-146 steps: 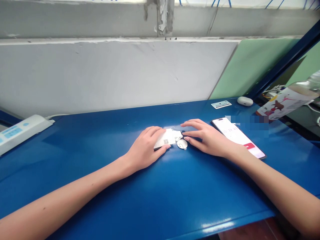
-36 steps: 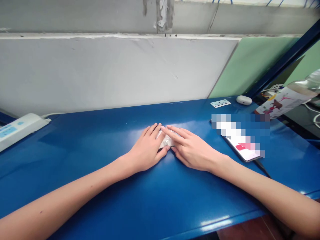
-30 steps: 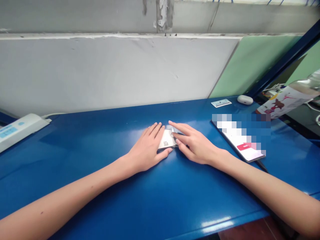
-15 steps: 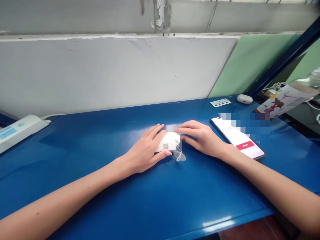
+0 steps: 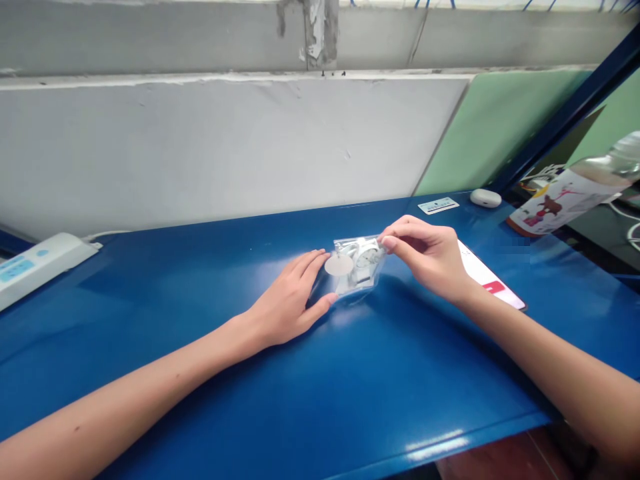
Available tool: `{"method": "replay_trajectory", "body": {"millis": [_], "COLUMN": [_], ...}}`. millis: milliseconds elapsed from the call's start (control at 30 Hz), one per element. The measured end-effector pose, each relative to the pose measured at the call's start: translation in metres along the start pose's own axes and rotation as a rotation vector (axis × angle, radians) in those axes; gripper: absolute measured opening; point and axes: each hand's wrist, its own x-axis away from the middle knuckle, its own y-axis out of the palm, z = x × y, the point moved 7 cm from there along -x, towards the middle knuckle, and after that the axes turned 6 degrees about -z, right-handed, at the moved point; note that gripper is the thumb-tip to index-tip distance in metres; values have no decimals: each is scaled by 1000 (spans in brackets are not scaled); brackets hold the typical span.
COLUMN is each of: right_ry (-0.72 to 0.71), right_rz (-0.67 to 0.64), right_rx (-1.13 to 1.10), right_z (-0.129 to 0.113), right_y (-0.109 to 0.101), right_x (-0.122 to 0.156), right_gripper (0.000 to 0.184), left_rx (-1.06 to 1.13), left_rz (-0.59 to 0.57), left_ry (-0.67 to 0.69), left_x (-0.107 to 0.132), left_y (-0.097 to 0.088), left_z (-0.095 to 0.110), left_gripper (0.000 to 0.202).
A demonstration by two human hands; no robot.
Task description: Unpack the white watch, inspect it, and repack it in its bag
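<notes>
A clear plastic bag [image 5: 345, 287] lies tilted on the blue table in front of me. Inside it are a white wristwatch [image 5: 367, 258] with a round dial and a pale round disc [image 5: 339, 265]. My right hand [image 5: 425, 257] pinches the bag's upper right corner between thumb and fingers. My left hand [image 5: 295, 300] rests on the table at the bag's left side, fingers stretched and thumb apart. Its fingertips and thumb are at the bag's edge; whether they press on it I cannot tell.
A phone [image 5: 505, 297] lies partly behind my right hand. Beyond it are a small card [image 5: 439, 205], a white earbud case [image 5: 485, 198] and a leaning bottle [image 5: 565, 200]. A white power strip [image 5: 40, 263] lies at the left. The wall [image 5: 225, 153] borders the table's back.
The packet shows its watch side now instead of the white side with a printed square code. My right hand has moved up and right and pinches its corner; my left hand has loosened from it.
</notes>
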Motion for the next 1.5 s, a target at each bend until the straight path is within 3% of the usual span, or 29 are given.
{"method": "replay_trajectory", "body": {"millis": [233, 500, 700, 867, 933, 1033, 1167, 1333, 1500], "right_ry": [290, 369, 281, -108, -178, -184, -156, -97, -129], "right_rz": [-131, -232, -289, -368, -454, -663, -752, -757, -767], "right_rx": [-154, -165, -32, 463, 560, 576, 547, 538, 494], "right_z": [30, 52, 53, 23, 14, 11, 17, 27, 26], "right_y": [16, 30, 33, 33, 34, 38, 41, 47, 49], "right_x": [0, 5, 7, 10, 13, 19, 25, 27, 26], "right_gripper": [25, 28, 23, 27, 31, 55, 96, 102, 101], "left_rx": [38, -23, -9, -37, -48, -59, -37, -9, 7], "left_rz": [43, 18, -85, -94, -97, -108, -79, 40, 84], "left_ry": [-46, 76, 47, 35, 34, 19, -26, -61, -63], "left_x": [3, 2, -1, -1, -1, -1, 0, 2, 3], "left_y": [1, 0, 4, 7, 7, 8, 6, 2, 0], "left_z": [-7, 1, 1, -1, -1, -1, -3, -5, -6], "left_gripper": [105, 104, 100, 97, 96, 93, 85, 80, 72]}}
